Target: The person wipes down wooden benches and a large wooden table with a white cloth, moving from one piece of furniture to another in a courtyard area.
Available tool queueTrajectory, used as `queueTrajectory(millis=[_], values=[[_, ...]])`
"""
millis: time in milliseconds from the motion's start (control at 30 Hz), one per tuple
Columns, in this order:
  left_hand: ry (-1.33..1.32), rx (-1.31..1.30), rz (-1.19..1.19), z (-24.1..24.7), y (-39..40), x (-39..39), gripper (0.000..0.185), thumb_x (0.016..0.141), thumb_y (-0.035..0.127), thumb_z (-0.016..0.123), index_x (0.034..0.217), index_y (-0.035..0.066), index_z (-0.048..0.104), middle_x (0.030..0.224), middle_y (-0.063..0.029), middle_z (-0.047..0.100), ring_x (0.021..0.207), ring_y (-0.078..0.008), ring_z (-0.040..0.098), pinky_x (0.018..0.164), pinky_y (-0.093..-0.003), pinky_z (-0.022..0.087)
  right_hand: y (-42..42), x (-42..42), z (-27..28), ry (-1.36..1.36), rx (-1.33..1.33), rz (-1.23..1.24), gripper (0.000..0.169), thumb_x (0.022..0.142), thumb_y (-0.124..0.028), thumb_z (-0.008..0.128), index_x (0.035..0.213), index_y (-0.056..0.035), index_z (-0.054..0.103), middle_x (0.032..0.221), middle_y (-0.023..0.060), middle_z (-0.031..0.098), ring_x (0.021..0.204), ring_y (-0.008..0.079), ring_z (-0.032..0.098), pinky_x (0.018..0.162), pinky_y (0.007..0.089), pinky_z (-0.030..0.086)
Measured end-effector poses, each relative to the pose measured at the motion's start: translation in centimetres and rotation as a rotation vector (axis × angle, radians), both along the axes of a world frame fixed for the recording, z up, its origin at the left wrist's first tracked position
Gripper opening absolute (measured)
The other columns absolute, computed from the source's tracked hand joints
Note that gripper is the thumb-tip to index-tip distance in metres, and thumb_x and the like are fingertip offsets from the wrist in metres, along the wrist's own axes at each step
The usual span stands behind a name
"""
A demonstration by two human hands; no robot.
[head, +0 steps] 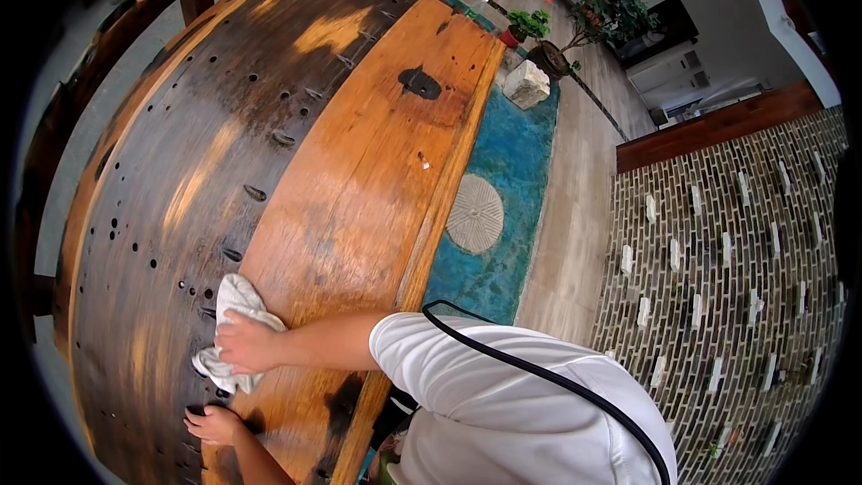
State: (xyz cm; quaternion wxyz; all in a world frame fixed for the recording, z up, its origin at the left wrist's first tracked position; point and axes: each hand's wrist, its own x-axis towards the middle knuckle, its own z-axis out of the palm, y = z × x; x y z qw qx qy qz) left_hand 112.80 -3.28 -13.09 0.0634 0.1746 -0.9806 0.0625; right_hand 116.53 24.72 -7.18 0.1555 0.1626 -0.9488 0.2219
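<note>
My right hand (248, 343) presses a crumpled white cloth (237, 296) onto a large wooden table (337, 215). The cloth lies across the seam between a dark brown plank (195, 202) and a lighter orange-brown plank (323, 242). Lower in the head view, my left hand (215, 426) rests on the tabletop near that same seam, with nothing seen in it. Its fingers are slightly apart, beside dark hollows in the wood. Small holes and slots mark the dark plank, and a blackened knot hole (420, 83) sits in the lighter one.
A wooden bench (101, 67) runs along the table's far side. Beyond the near edge lie a blue-green floor (498, 128) with a round grey inset (475, 214), a white stone block (526, 85) and potted plants (528, 25). A brick wall (727, 283) stands at the right.
</note>
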Motion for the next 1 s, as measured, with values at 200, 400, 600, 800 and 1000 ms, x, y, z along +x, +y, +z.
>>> queueTrajectory(millis=[200, 400, 600, 800, 1000], values=[[0.035, 0.001, 0.010, 0.1, -1.2, 0.2, 0.049, 0.095, 0.028, 0.044, 0.142, 0.020, 0.055, 0.151, -0.0098, 0.048, 0.140, -0.0261, 0.045, 0.112, -0.0513, 0.036, 2.4, 11.7, 0.0, -0.049, -0.097, 0.443, 0.042, 0.070, -0.049, 0.079, 0.098, -0.0186, 0.069, 0.121, 0.0088, 0.062, 0.124, 0.0303, 0.052, 0.115, 0.0619, 0.025], [0.009, 0.056, 0.055, -0.1, 0.9, 1.2, 0.051, 0.093, 0.026, 0.045, 0.142, 0.016, 0.054, 0.152, -0.0118, 0.047, 0.140, -0.0284, 0.044, 0.113, -0.0515, 0.035, 25.9, 14.3, 2.7, -0.223, 0.254, -0.038, 0.059, 0.072, -0.053, 0.078, 0.121, -0.0241, 0.063, 0.142, 0.0077, 0.053, 0.138, 0.0311, 0.045, 0.116, 0.0617, 0.026], [0.077, 0.206, 0.008, 3.7, 3.9, 0.0, 0.054, 0.087, 0.014, 0.049, 0.140, 0.009, 0.053, 0.153, -0.0165, 0.044, 0.148, -0.0344, 0.032, 0.121, -0.0533, 0.024, 27.4, -6.3, -1.2, -0.076, 0.384, -1.230, 0.030, 0.094, -0.043, 0.063, 0.105, -0.0157, 0.068, 0.111, 0.0053, 0.062, 0.114, 0.0280, 0.056, 0.093, 0.0623, 0.037], [0.072, 0.238, 0.065, 3.6, 2.2, 0.9, 0.051, 0.087, 0.013, 0.050, 0.139, 0.009, 0.053, 0.154, -0.0166, 0.042, 0.148, -0.0350, 0.029, 0.122, -0.0522, 0.020, -0.8, -15.2, 0.0, -0.153, 0.283, -0.178, 0.039, 0.095, -0.047, 0.060, 0.122, -0.0187, 0.065, 0.136, 0.0101, 0.059, 0.135, 0.0265, 0.046, 0.116, 0.0606, 0.022], [0.061, 0.263, 0.055, 3.2, 2.7, 1.2, 0.052, 0.087, 0.014, 0.054, 0.138, 0.009, 0.053, 0.154, -0.0158, 0.040, 0.150, -0.0352, 0.028, 0.123, -0.0552, 0.018, -0.8, -22.0, 0.1, 0.213, 0.303, 0.819, 0.045, 0.084, -0.047, 0.071, 0.121, -0.0242, 0.062, 0.133, 0.0058, 0.061, 0.130, 0.0273, 0.054, 0.114, 0.0562, 0.035]])
